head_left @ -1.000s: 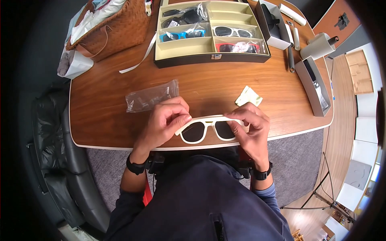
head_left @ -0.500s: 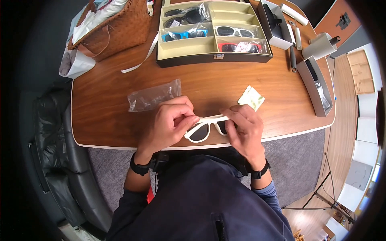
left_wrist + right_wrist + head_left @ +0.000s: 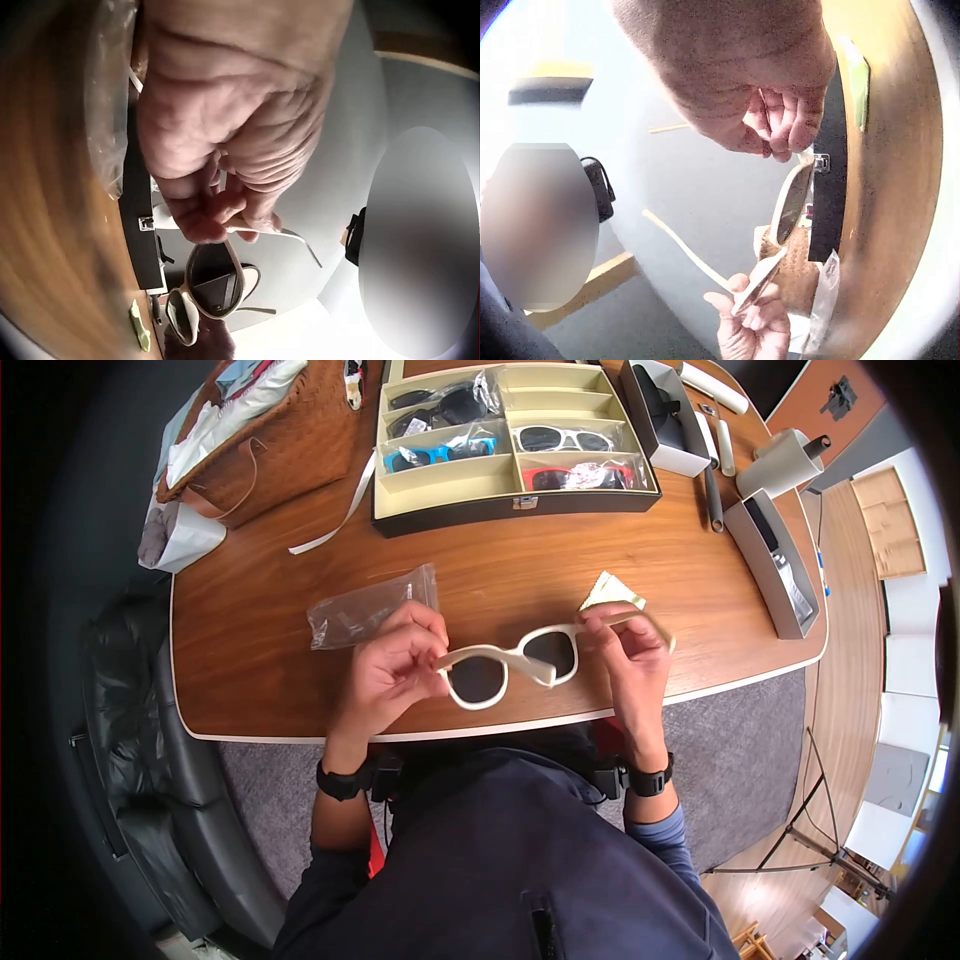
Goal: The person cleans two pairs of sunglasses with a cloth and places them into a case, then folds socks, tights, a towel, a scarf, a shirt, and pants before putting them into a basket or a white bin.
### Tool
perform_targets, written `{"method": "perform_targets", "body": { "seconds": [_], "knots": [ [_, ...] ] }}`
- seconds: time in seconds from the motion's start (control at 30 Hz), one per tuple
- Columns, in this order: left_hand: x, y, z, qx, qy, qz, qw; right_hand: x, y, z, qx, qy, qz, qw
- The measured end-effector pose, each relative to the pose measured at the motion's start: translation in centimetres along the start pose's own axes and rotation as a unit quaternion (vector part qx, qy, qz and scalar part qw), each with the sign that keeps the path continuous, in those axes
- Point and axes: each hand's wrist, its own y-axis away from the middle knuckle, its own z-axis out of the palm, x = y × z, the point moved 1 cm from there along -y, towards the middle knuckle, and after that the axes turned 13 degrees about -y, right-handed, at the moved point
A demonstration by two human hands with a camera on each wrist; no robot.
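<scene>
White-framed sunglasses (image 3: 477, 682) with dark lenses are held up over the table's near edge, arms unfolded and pointing back toward the person. The left hand (image 3: 393, 668) pinches them at one outer corner by the hinge. At the opposite corner, the right hand (image 3: 632, 660) grips the frame between thumb and fingers. In the left wrist view, the left hand (image 3: 232, 127) has its fingertips on the corner above a lens (image 3: 214, 281). The right wrist view shows both hands on the frame (image 3: 781, 206). A clear plastic sleeve (image 3: 372, 608) lies beyond the left hand.
A pale yellow-green cloth (image 3: 608, 590) lies behind the right hand. Farther back is a compartment case (image 3: 440, 485) with several bagged sunglasses. A woven basket (image 3: 290, 470) stands at left; an open grey box (image 3: 765, 575), a white roll (image 3: 785, 465) and another box (image 3: 680, 458) at right.
The sunglasses' arms, folded behind the frame before, now stick out toward the person. The hands have moved apart to the outer corners, and the frame has turned.
</scene>
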Motion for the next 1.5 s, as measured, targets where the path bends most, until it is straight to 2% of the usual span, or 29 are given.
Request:
{"method": "perform_targets", "body": {
  "seconds": [0.07, 0.1, 0.13, 0.17, 0.2, 0.23, 0.33, 0.37, 0.47, 0.57, 0.6, 0.67, 0.77, 0.87, 0.9, 1.0, 1.13, 1.23, 1.27, 1.33, 1.43, 1.5],
  "knots": [
    [-0.2, -0.3, 0.8, 0.026, -0.123, 0.021, 0.992, -0.4, -0.1, 0.4, -0.008, 0.028, -0.047, 0.998],
    [-0.3, -0.5, 1.0, 0.034, -0.186, 0.035, 0.981, -0.8, -0.3, -0.4, -0.006, 0.140, -0.079, 0.987],
    [-0.4, -0.7, 1.1, 0.042, -0.249, 0.049, 0.966, -1.3, -0.6, -0.6, 0.000, 0.289, -0.128, 0.949],
    [-0.7, -0.8, 1.3, 0.041, -0.248, 0.032, 0.967, -1.9, -0.8, -0.6, 0.007, 0.430, -0.174, 0.886],
    [-0.8, -0.9, 1.5, 0.049, -0.236, 0.029, 0.970, -2.3, -1.1, -0.7, 0.014, 0.560, -0.216, 0.800],
    [-1.0, -1.0, 1.9, 0.058, -0.224, 0.025, 0.973, -0.8, -1.3, -2.1, 0.018, 0.545, -0.226, 0.807],
    [-1.5, -1.3, 2.3, 0.070, -0.206, 0.016, 0.976, -0.4, 0.6, -2.3, 0.027, 0.541, -0.158, 0.825],
    [-1.6, -1.3, 2.3, 0.071, -0.202, 0.012, 0.977, -0.1, 1.4, -1.9, 0.028, 0.497, -0.150, 0.854],
    [-1.6, -1.3, 2.5, 0.046, -0.279, 0.036, 0.958, 1.0, 3.5, 1.9, -0.074, 0.393, -0.161, 0.902],
    [-1.8, -1.1, 3.4, 0.042, -0.285, 0.046, 0.957, 2.6, 1.8, 5.7, -0.145, 0.370, -0.284, 0.873],
    [-1.9, -1.1, 3.4, 0.039, -0.292, 0.056, 0.954, 2.8, 0.9, 6.2, -0.184, 0.434, -0.265, 0.841],
    [-1.9, -1.2, 3.5, 0.055, -0.295, 0.046, 0.953, 3.0, 0.9, 6.2, -0.206, 0.477, -0.254, 0.816],
    [-2.0, -1.0, 3.3, 0.049, -0.284, 0.036, 0.957, 3.2, 1.6, 6.0, -0.247, 0.450, -0.284, 0.809],
    [-2.1, -1.0, 3.3, 0.035, -0.279, 0.037, 0.959, 2.8, 0.7, 5.9, -0.215, 0.497, -0.278, 0.794],
    [-2.0, -1.1, 3.4, 0.033, -0.282, 0.035, 0.958, 3.0, 0.7, 5.5, -0.189, 0.494, -0.268, 0.805],
    [-1.6, -1.1, 3.6, 0.031, -0.288, 0.035, 0.957, 2.5, 1.6, 4.8, -0.192, 0.504, -0.237, 0.808],
    [-1.8, -0.9, 3.9, 0.022, -0.283, 0.062, 0.957, 2.7, 1.5, 5.3, -0.231, 0.448, -0.272, 0.820],
    [-1.8, -1.0, 3.6, 0.002, -0.288, 0.073, 0.955, 1.9, 0.7, 3.2, -0.130, 0.461, -0.250, 0.842],
    [-1.8, -0.9, 3.6, -0.007, -0.290, 0.073, 0.954, 1.6, 0.4, 2.4, -0.095, 0.503, -0.216, 0.831],
    [-1.4, -0.8, 3.6, 0.005, -0.295, 0.076, 0.953, 1.6, -0.1, 1.2, -0.073, 0.493, -0.236, 0.834],
    [-1.4, -0.7, 3.7, 0.015, -0.298, 0.074, 0.952, 2.0, 1.1, 0.4, -0.068, 0.522, -0.195, 0.828],
    [-1.6, -0.7, 3.8, 0.012, -0.303, 0.075, 0.950, 2.2, 0.9, 1.4, -0.122, 0.544, -0.223, 0.800]
  ]
}}
